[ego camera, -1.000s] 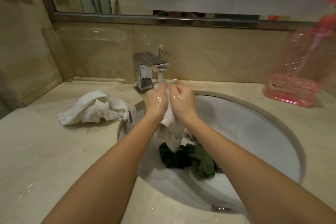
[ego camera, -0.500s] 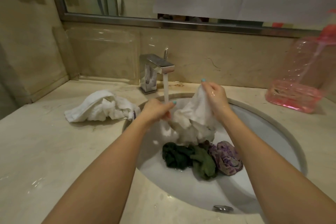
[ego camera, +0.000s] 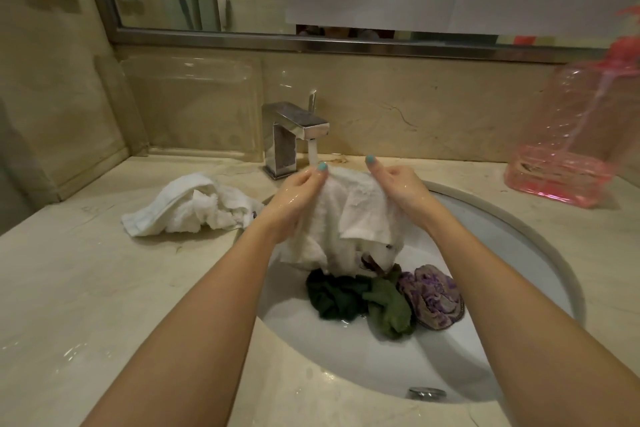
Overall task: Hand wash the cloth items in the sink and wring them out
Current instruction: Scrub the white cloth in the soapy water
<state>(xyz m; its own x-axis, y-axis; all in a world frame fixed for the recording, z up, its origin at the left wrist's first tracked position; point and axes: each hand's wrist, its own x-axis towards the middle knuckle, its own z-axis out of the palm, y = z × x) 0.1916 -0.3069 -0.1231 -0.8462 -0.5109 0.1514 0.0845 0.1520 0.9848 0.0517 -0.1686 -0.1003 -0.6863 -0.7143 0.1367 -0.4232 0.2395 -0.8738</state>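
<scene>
A wet white cloth (ego camera: 349, 218) hangs spread between my two hands over the white sink (ego camera: 512, 253). My left hand (ego camera: 298, 194) pinches its left top edge, close to the stream of water from the chrome faucet (ego camera: 294, 135). My right hand (ego camera: 398, 184) pinches the right top edge. The cloth's lower end drapes onto a dark green cloth (ego camera: 360, 298) in the basin. A purple patterned cloth (ego camera: 433, 298) lies beside the green one on its right.
A crumpled white towel (ego camera: 194, 204) lies on the marble counter left of the sink. A pink plastic bottle (ego camera: 575, 135) stands at the back right. A mirror runs along the wall behind. The overflow hole (ego camera: 426, 392) sits at the sink's near rim.
My hands went from rubbing the bunched white cloth together to pulling apart. The cloth is now spread open between them, held by its top edge near the water.
</scene>
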